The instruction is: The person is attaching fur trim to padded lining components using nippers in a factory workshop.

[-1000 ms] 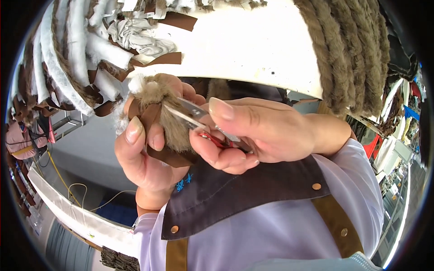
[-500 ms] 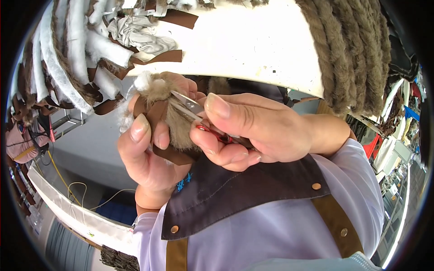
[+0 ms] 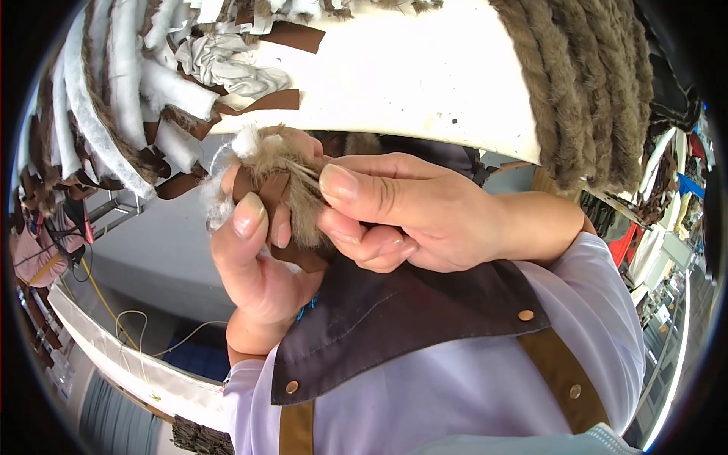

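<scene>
Far left: pink item [image 3: 38,258] with dark cords across it, then a metal frame [image 3: 114,216] and a yellow cord [image 3: 98,284] running down toward a long white panel [image 3: 140,371]. Grey-blue curtain-like fabric [image 3: 114,415] hung below that, dark brown bundle [image 3: 199,437] just right of it. Upper left: heap of white padded strips [image 3: 125,83], brown fabric and fur mixed in, ends hanging over the table edge. Crumpled pale grey cloth [image 3: 227,64] sat at the heap's right side, a brown fabric scrap [image 3: 296,36] above and right of it. Left hand [image 3: 262,262] was raised in front of the table edge, thumb in front and fingers bent round, pinching a brown fur piece [image 3: 305,220]. Fur piece was held up between the two hands, above the apron; brown fabric strip [image 3: 274,189] ran across its front, white stuffing [image 3: 245,142] stuck out on top. White table [image 3: 409,68] lay behind. Right hand [image 3: 432,212] was at the fur piece's right edge, fingers curled, thumb tip by some pale strands; couldn't tell whether it was pinching them or what the palm hid. Dark apron [image 3: 394,318] with brown straps [image 3: 557,371] was below, over a lavender top [image 3: 440,387]. Right: long brown furry rolls [image 3: 588,91] side by side on the table, red cloth [image 3: 623,246] beyond.
</scene>
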Demonstrator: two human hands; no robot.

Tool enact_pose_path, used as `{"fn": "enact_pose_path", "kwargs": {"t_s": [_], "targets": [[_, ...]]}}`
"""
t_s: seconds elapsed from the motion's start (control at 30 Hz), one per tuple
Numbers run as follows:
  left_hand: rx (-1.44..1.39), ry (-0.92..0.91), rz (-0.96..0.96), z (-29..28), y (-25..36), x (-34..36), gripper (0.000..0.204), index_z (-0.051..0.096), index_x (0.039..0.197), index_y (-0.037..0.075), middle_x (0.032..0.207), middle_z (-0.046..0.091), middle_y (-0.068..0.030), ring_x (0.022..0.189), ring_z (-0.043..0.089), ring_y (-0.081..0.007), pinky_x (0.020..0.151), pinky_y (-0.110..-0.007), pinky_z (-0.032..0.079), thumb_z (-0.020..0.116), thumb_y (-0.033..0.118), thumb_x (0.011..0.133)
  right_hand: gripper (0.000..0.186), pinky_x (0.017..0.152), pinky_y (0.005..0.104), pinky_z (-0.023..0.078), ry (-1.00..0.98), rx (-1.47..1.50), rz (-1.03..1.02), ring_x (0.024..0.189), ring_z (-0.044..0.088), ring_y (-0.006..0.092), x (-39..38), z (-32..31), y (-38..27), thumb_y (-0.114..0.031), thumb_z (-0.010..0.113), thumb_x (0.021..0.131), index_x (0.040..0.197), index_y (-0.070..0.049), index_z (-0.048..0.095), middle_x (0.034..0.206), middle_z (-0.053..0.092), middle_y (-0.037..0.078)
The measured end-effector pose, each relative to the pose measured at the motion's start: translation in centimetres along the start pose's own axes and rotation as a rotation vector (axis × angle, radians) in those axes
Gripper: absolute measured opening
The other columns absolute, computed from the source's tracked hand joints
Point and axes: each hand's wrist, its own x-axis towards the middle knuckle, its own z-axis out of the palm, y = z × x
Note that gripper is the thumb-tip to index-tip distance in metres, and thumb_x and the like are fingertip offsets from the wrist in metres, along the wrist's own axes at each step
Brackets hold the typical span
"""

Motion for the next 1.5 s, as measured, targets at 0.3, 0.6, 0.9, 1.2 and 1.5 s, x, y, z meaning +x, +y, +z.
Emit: {"fn": "enact_pose_path", "kwargs": {"t_s": [0.3,0.6,0.9,1.2,1.5], "targets": [[-0.284,0.049,-0.084,0.0,0.1,-0.9,0.046,0.053,0.099,-0.003,0.092,0.049,-0.0115,0.103,0.044,-0.0235,0.092,-0.035,0.032,0.046,0.036,0.077,0.035,0.046,0.0204,0.025,-0.022,-0.220,-0.094,0.052,0.028,0.0060,-1.6,-0.2,-0.8,-0.038,0.040,0.092,0.084,-0.004,0.043,0.063,0.035,0.000],[0.059,0.034,-0.122,3.0,1.1,-0.5,0.061,0.037,0.121,-0.008,0.078,0.050,-0.0018,0.067,0.042,-0.0029,0.069,-0.018,0.035,0.052,0.034,0.078,0.029,0.066,0.0253,0.041,0.235,-1.226,-0.513,0.079,0.050,0.0113,-0.2,-1.4,-1.6,-0.010,0.070,0.073,0.083,-0.005,0.043,0.078,0.047,0.004],[0.172,-0.100,-0.086,-1.6,1.1,0.9,0.031,0.048,0.090,-0.002,0.094,0.049,-0.0088,0.084,0.046,-0.0121,0.075,-0.025,0.036,0.054,0.027,0.081,0.030,0.057,0.0206,0.032,0.274,-0.855,-0.613,0.063,0.032,0.0042,-0.2,-1.6,-0.4,-0.005,0.059,0.080,0.071,-0.010,0.031,0.067,0.036,-0.003],[1.382,-0.115,0.860,0.2,1.7,0.5,0.022,0.049,0.091,0.002,0.107,0.043,-0.0175,0.095,0.043,-0.0258,0.081,-0.035,0.037,0.055,0.017,0.075,0.030,0.051,0.0184,0.024,0.396,-1.084,-0.759,0.058,0.030,0.0023,0.3,-1.1,0.2,-0.004,0.061,0.079,0.072,-0.010,0.032,0.064,0.034,-0.006],[0.703,-0.259,0.391,-1.2,1.0,1.3,0.012,0.053,0.074,0.004,0.102,0.044,-0.0133,0.087,0.043,-0.0201,0.077,-0.032,0.036,0.052,0.016,0.076,0.028,0.053,0.0190,0.031,0.271,-0.809,-0.709,0.060,0.037,0.0026,-0.4,-1.8,-0.3,-0.002,0.059,0.079,0.073,-0.010,0.033,0.065,0.040,-0.004]]}}
